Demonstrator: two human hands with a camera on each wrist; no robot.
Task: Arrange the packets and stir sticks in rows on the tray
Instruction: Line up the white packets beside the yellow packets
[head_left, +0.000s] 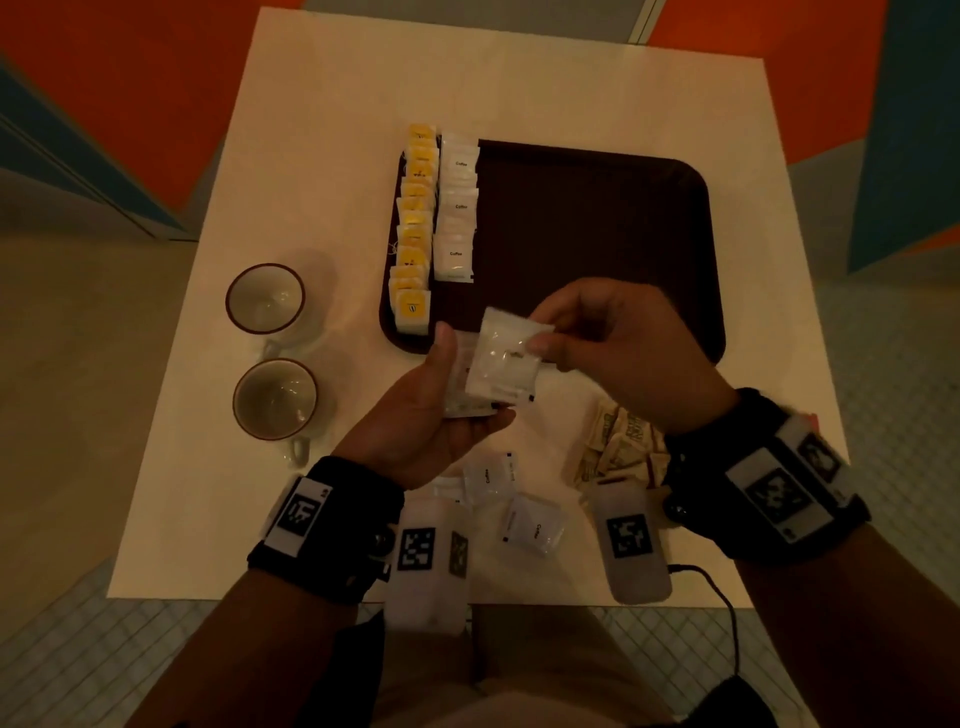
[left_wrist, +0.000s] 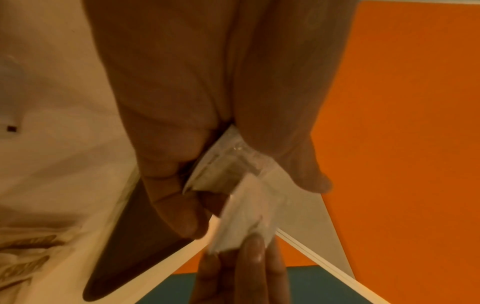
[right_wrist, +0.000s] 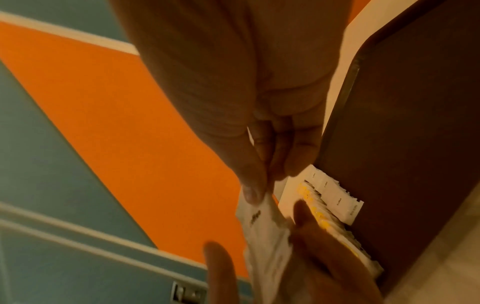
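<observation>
A dark brown tray (head_left: 597, 218) lies on the white table. Along its left side run a row of yellow packets (head_left: 413, 223) and a row of white coffee packets (head_left: 456, 208). Above the tray's near edge my right hand (head_left: 540, 338) pinches one white coffee packet (head_left: 501, 364) by its upper right corner. My left hand (head_left: 457, 384), palm up, holds a small stack of white packets (head_left: 460, 400) under it, thumb on the stack's left edge. The left wrist view shows that stack (left_wrist: 221, 164) gripped between thumb and fingers. The pinched packet (right_wrist: 262, 228) hangs below my right thumb.
Two empty cups (head_left: 265, 297) (head_left: 275, 397) stand left of the tray. Loose white coffee packets (head_left: 532, 525) lie near the table's front edge, and a heap of brown packets (head_left: 618, 441) lies under my right wrist. Much of the tray floor is bare.
</observation>
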